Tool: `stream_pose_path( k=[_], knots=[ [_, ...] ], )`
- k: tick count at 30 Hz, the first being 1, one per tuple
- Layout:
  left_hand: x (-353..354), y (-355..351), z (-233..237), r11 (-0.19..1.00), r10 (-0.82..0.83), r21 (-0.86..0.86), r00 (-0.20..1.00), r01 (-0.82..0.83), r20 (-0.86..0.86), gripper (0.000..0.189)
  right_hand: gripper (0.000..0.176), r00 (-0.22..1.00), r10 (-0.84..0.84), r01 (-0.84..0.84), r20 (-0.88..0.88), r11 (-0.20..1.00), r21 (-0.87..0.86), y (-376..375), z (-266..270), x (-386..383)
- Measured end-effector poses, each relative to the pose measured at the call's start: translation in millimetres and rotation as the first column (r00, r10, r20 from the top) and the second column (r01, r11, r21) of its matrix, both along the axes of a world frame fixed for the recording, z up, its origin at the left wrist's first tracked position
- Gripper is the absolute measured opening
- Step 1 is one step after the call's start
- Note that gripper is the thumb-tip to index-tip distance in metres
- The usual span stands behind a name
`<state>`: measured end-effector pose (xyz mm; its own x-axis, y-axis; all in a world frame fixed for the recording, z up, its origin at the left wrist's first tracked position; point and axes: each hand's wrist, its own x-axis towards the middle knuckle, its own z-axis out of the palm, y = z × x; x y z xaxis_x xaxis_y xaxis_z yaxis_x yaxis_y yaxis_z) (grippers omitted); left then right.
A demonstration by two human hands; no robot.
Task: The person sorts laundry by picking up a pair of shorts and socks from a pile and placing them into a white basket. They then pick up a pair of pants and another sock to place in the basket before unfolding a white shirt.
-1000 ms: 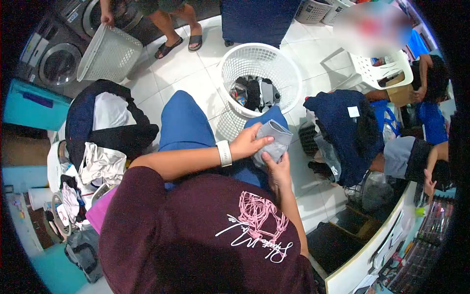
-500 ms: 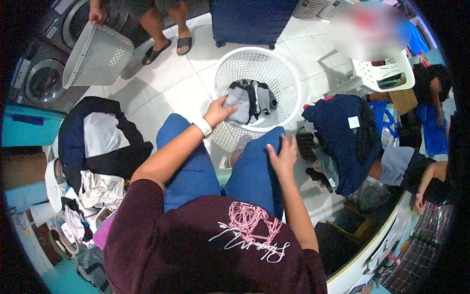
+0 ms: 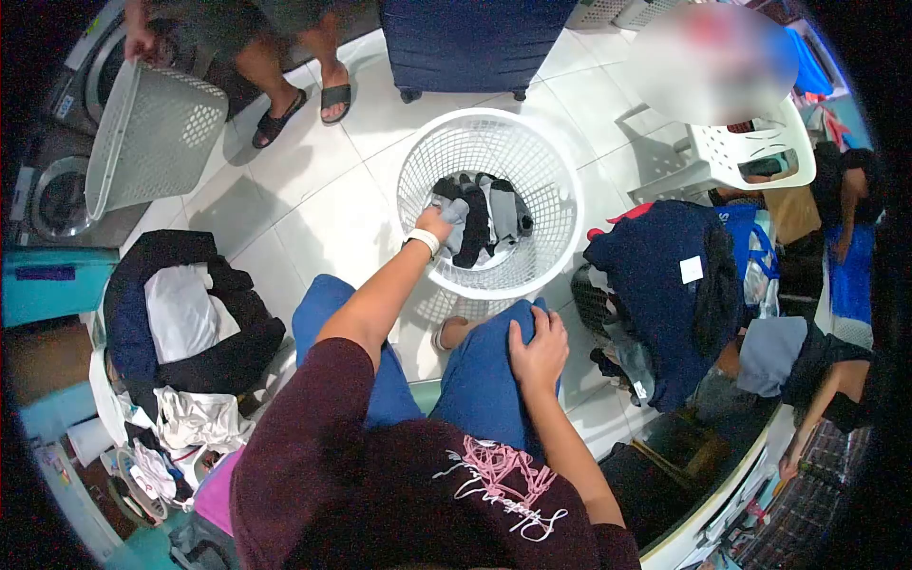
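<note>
My left hand (image 3: 435,224) reaches inside the rim of a round white laundry basket (image 3: 562,256) and is closed on a grey cloth (image 3: 452,213). Beside that cloth, black, white and grey folded clothes (image 3: 502,213) lie at the bottom of the basket. My right hand (image 3: 539,351) rests on my right knee, fingers spread, holding nothing. The basket stands on the floor just in front of my knees.
A person at the upper left holds a grey basket (image 3: 169,133) near washing machines (image 3: 65,198). Dark clothes are heaped at left (image 3: 142,285) and right (image 3: 655,285). A white chair (image 3: 750,152) and a navy covered block (image 3: 475,43) stand beyond.
My left hand has moved down into the basket with the grey cloth. My right hand has come down onto my knee. The other person's basket has shifted left and down in view.
</note>
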<state>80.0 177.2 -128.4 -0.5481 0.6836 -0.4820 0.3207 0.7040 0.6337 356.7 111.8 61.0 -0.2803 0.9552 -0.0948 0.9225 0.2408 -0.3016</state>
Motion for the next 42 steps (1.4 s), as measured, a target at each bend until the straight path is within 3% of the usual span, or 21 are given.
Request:
stream_pose_path(
  k=[1, 4, 7, 9, 11, 12, 14, 15, 16, 18, 20, 21, 24, 27, 29, 31, 36, 37, 39, 42],
  knots=[
    [-1.1, 3.2, -1.5, 1.0, -0.005, -0.003, 1.0, 0.005, 0.004, 0.049, 0.047, 1.0, 0.005, -0.005, 0.015, 1.0, -0.006, 0.7, 0.4, -1.3],
    [-3.1, 3.3, -15.1, 0.98, 0.196, -0.024, 0.98, -0.195, 0.024, 0.064, 0.047, 1.0, 0.002, -0.002, 0.007, 1.0, -0.007, 4.9, 1.4, -3.7],
    [3.7, -4.0, -35.9, 0.97, 0.231, -0.063, 0.972, -0.233, -0.032, 0.071, 0.047, 1.0, 0.009, -0.009, 0.008, 1.0, -0.006, 4.9, 3.2, -4.6],
    [7.5, -2.1, -58.1, 0.977, 0.161, -0.144, 0.986, -0.155, 0.036, 0.079, 0.047, 1.0, 0.013, -0.013, 0.012, 1.0, 0.002, 5.5, 3.9, -7.1],
    [24.5, 1.1, -74.0, 0.996, -0.078, 0.039, 0.987, 0.084, -0.143, 0.083, 0.047, 1.0, 0.02, -0.02, 0.019, 0.999, 0.025, 3.9, 3.9, -6.8],
    [34.4, -0.2, -47.5, 0.992, -0.113, -0.059, 0.99, 0.108, -0.089, 0.075, 0.047, 1.0, 0.024, -0.025, 0.013, 0.999, 0.034, 2.2, 4.0, -6.8],
    [37.5, -3.0, -2.1, 0.889, -0.459, -0.038, 0.886, 0.457, -0.061, 0.054, 0.047, 0.999, 0.021, -0.023, 0.044, 0.999, 0.049, -0.7, 5.3, -8.4],
    [42.7, -11.6, 7.9, 0.866, -0.486, 0.095, 0.871, 0.491, -0.077, 0.041, 0.047, 0.999, 0.035, -0.037, 0.035, 0.998, 0.059, -2.3, 7.7, -9.2],
    [44.4, -15.8, 18.9, 0.81, -0.585, 0.083, 0.811, 0.581, 0.028, 0.037, 0.047, 0.998, 0.015, -0.018, 0.066, 0.999, 0.045, -3.7, 10.2, -9.4],
    [48.5, -31.3, 38.1, 0.72, -0.681, 0.136, 0.73, 0.681, -0.049, 0.038, 0.047, 0.995, -0.009, 0.007, 0.103, 1.0, 0.023, -5.6, 12.2, -9.7],
    [50.6, -58.6, 86.7, 0.731, -0.668, 0.21, 0.744, 0.65, 0.02, 0.042, 0.048, 0.986, -0.025, 0.015, 0.163, 0.998, 0.058, -7.8, 10.8, -8.7],
    [48.8, -72.8, 89.4, 0.684, -0.677, 0.321, 0.734, 0.655, -0.054, 0.044, 0.048, 0.979, -0.023, 0.012, 0.201, 0.998, 0.054, -8.1, 14.1, -10.3],
    [32.5, -126.0, 152.7, 0.647, -0.726, 0.233, 0.68, 0.726, -0.103, 0.05, 0.05, 0.947, 0.035, -0.022, 0.319, 0.999, -0.043, -0.7, 19.9, -15.5],
    [8.1, -190.2, 187.2, 0.771, -0.583, 0.141, 0.777, 0.621, -0.238, 0.049, 0.053, 0.913, 0.127, -0.161, 0.388, 0.985, 0.057, 6.0, -3.9, -11.8],
    [-8.8, -237.0, 211.6, 0.881, -0.425, 0.09, 0.86, 0.465, -0.283, 0.049, 0.055, 0.905, 0.143, -0.162, 0.4, 0.987, 0.014, 2.8, 5.0, -18.1],
    [-34.5, -281.4, 202.4, 0.894, -0.344, 0.172, 0.88, 0.413, -0.327, 0.049, 0.057, 0.905, 0.168, -0.196, 0.391, 0.98, 0.03, 2.4, 4.3, -15.8],
    [-78.6, -395.6, 197.4, 0.977, -0.05, 0.193, 0.982, 0.086, -0.185, 0.052, 0.056, 0.935, 0.148, -0.162, 0.321, 0.987, 0.016, -1.1, 8.8, -6.4],
    [-85.2, -415.4, 197.5, 0.981, 0.008, 0.194, 0.99, 0.02, -0.142, 0.052, 0.056, 0.935, 0.157, -0.173, 0.318, 0.985, 0.022, -1.1, 6.5, -0.3],
    [-92.6, -449.2, 209.0, 0.929, 0.296, 0.177, 0.94, -0.325, 0.171, 0.05, 0.057, 0.963, 0.147, -0.166, 0.224, 0.984, 0.066, -3.0, 4.8, 5.2],
    [-120.7, -492.2, 198.9, 0.74, 0.615, 0.27, 0.782, -0.616, 0.102, 0.047, 0.059, 0.963, 0.142, -0.158, 0.23, 0.986, 0.053, -1.1, 2.4, 12.1]
  ],
)
